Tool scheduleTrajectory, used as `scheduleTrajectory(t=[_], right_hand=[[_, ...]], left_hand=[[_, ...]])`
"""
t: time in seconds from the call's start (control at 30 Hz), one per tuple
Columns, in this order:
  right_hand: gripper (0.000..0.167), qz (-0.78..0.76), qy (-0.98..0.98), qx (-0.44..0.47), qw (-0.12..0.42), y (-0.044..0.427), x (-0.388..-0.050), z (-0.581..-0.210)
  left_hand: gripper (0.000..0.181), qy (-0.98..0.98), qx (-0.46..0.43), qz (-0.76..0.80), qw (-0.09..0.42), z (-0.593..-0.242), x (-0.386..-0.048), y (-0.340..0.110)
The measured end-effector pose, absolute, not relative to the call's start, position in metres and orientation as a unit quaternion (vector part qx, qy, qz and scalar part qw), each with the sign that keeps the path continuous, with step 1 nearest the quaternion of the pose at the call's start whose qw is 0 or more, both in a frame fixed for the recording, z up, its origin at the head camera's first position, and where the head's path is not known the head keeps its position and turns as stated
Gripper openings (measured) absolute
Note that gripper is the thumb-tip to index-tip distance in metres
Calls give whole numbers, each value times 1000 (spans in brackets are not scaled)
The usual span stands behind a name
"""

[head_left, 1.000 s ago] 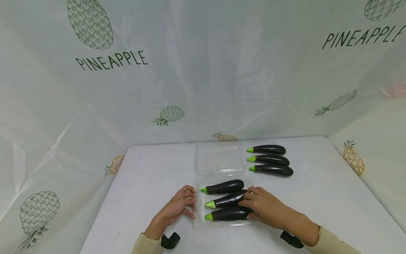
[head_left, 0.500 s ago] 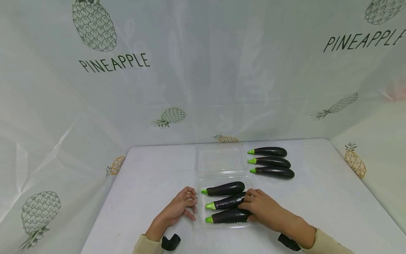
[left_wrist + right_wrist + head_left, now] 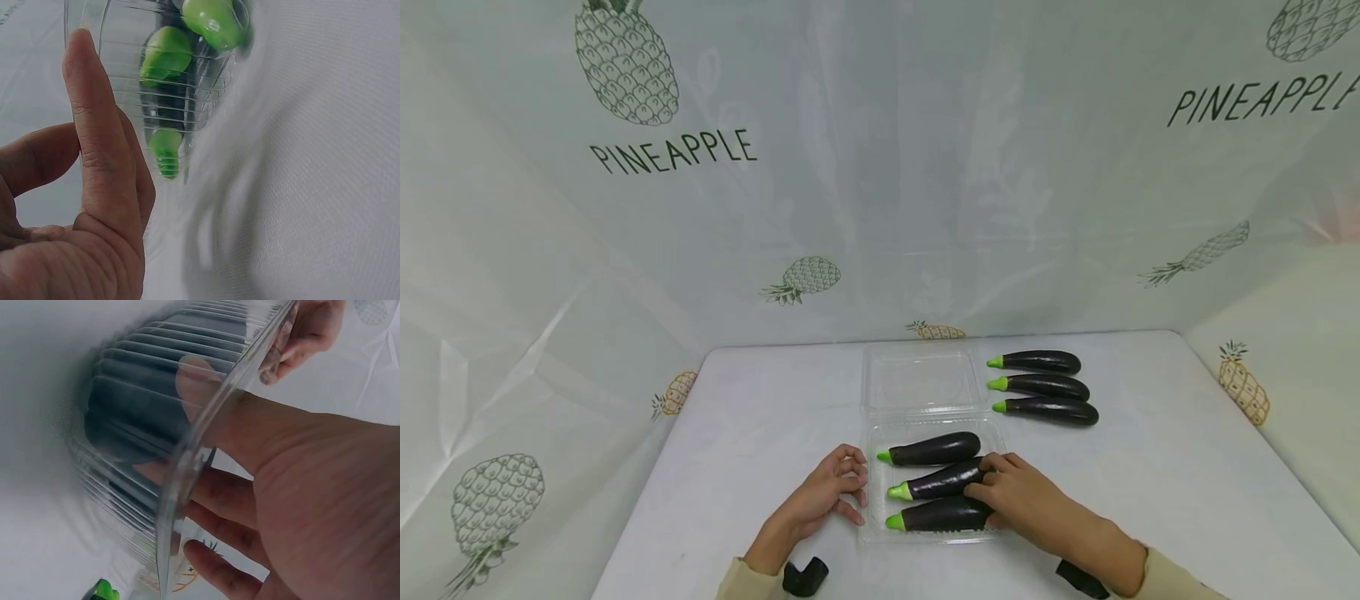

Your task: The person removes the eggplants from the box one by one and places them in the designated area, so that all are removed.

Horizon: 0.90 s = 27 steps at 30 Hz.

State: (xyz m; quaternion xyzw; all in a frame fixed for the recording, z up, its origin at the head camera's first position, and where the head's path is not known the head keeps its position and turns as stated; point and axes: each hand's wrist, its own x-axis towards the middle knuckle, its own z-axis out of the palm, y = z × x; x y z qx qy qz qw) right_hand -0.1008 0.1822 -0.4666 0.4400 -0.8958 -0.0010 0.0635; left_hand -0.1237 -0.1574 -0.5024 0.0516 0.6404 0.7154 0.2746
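A clear hinged container (image 3: 936, 538) lies with its lid (image 3: 922, 379) folded back. Inside are a far eggplant (image 3: 936, 449), a middle eggplant (image 3: 943, 481) and a near eggplant (image 3: 951, 514), green stems to the left. My left hand (image 3: 825, 493) stands at the container's left edge, and the left wrist view shows a nearly straight finger (image 3: 100, 125) against its side. My right hand (image 3: 1037, 504) reaches over the right rim. In the right wrist view its thumb (image 3: 197, 381) and a finger pinch the thick end of the near eggplant (image 3: 134, 409).
Three more eggplants (image 3: 1051, 410) lie in a stack of rows on the white table (image 3: 760, 400), at the back right beside the lid. Behind the table hangs a pale sheet (image 3: 910, 208) printed with pineapples. Black bands sit near both wrists.
The head view has tilted up slightly, so the whole scene sits a little lower. Both hands keep nearly the same places, and the eggplants have not visibly moved in the container.
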Motion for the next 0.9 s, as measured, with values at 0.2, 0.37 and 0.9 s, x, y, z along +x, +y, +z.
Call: scheduleTrajectory(t=[0.2, 0.37, 0.9], right_hand=[[42, 1, -889, 452, 80, 184, -102, -467], [43, 11, -882, 462, 92, 187, -102, -467], [48, 44, -882, 449, 138, 205, -104, -449]], left_hand=[[24, 640, 47, 716, 274, -503, -124, -157], [23, 640, 51, 716, 275, -503, -125, -158], [23, 638, 62, 717, 274, -507, -125, -158]])
